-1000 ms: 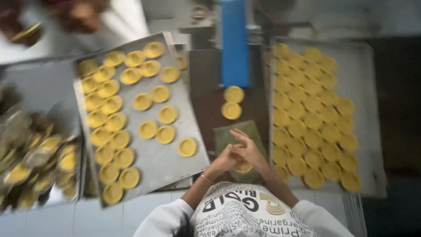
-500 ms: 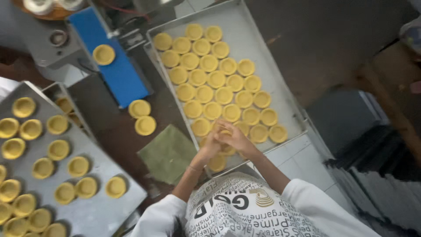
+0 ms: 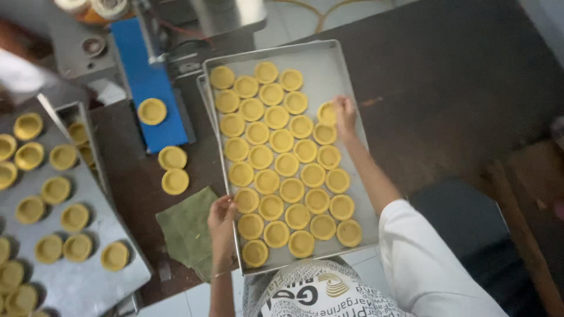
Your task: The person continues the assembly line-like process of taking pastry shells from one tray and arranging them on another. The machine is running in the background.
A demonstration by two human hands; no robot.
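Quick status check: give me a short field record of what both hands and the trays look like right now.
right hand: right hand at the far end of the middle tray, fingers on a yellow tart shell
left hand: left hand on the near left rim of the middle tray
middle tray: rows of yellow shells, nearly full, far right corner bare
left tray: left tray partly filled with shells
blue belt: blue belt carrying one shell
loose shells: two shells on the dark table
cloth: green cloth by the left hand
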